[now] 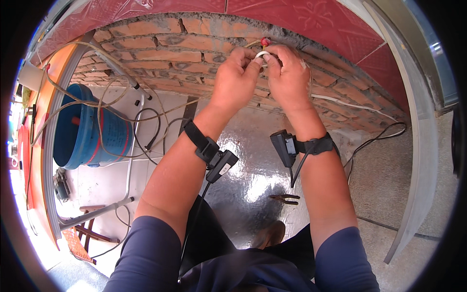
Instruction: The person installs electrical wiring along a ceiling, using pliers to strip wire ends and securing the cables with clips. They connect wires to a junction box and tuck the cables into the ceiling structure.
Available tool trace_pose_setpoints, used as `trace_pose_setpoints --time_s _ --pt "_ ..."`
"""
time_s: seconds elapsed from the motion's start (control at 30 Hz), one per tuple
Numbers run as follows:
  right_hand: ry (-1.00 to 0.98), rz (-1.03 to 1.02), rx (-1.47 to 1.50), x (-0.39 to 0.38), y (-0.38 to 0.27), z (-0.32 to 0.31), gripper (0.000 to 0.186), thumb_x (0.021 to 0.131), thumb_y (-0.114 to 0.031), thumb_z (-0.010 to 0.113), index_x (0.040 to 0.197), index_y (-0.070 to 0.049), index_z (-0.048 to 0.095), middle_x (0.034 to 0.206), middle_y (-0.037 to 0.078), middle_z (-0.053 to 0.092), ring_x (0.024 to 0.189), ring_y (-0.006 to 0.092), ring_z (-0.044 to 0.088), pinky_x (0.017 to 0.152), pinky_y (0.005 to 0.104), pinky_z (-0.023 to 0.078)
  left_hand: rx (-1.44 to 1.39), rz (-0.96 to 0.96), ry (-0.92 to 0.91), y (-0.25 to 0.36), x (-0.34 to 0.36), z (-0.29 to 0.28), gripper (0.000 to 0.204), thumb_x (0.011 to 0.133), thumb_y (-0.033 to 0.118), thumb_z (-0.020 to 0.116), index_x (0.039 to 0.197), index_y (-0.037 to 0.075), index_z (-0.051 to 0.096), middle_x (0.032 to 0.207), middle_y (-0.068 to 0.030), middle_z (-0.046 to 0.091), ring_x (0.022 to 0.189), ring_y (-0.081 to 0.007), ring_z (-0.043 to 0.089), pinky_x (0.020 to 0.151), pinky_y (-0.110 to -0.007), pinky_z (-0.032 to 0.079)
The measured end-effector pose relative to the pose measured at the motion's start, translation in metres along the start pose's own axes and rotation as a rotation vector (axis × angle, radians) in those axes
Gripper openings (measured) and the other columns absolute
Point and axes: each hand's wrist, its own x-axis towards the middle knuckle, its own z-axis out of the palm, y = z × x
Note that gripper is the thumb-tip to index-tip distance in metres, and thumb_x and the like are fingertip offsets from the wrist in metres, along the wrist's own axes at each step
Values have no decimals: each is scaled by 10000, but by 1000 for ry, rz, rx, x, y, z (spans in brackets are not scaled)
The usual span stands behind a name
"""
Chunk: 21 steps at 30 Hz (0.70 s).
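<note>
Against the brick wall (pixel 185 56), my left hand (pixel 238 78) and my right hand (pixel 289 78) meet with fingertips pinched together. Between them is a small white curved piece (pixel 261 54), shaped like part of a ring; its exact kind cannot be made out. Just above the fingertips a red fitting (pixel 265 42) with a yellowish stem sticks out from the wall. Most of what lies behind the fingers is hidden. A black strapped device (pixel 221 163) is on my left forearm and another (pixel 287 148) on my right wrist.
Pliers (pixel 284 198) lie on the shiny floor between my arms. At left, a blue bucket (pixel 92 129) lies on its side by a metal-legged table (pixel 61 104), with loose tan cable (pixel 63 92) looping around. A white cable (pixel 352 101) runs along the wall's foot, right.
</note>
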Motion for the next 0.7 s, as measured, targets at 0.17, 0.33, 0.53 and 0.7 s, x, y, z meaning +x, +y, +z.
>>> trace_pose_setpoints --time_s 0.17,0.33,0.53,0.7 --pt "-31 200 71 -5 -1 -4 177 844 -117 646 1018 -90 668 954 140 674 866 334 654 747 396 520 -193 -89 -17 -7 9 3 181 965 145 594 1065 0 556 865 -57 662 692 -85 563 617 -229 455" --pt "-24 135 -6 -15 15 -1 231 840 -160 674 1055 -74 664 1020 158 675 889 349 656 764 405 524 -311 -89 -62 -20 18 2 196 947 111 612 1079 -13 535 884 -70 662 731 -104 597 628 -246 475" --pt "-131 41 -260 -4 12 -3 273 877 -217 661 1096 -54 663 1026 171 682 902 347 666 760 402 529 -328 9 -98 -28 22 -5 252 917 75 645 1107 -32 519 934 -100 665 813 -138 626 669 -259 501" --pt "-162 28 -232 -3 22 -2 281 875 -267 653 1067 -62 666 1028 156 670 935 358 645 777 444 517 -100 25 -110 -22 23 -9 285 905 78 665 1116 -42 517 928 -109 668 808 -147 631 674 -267 502"
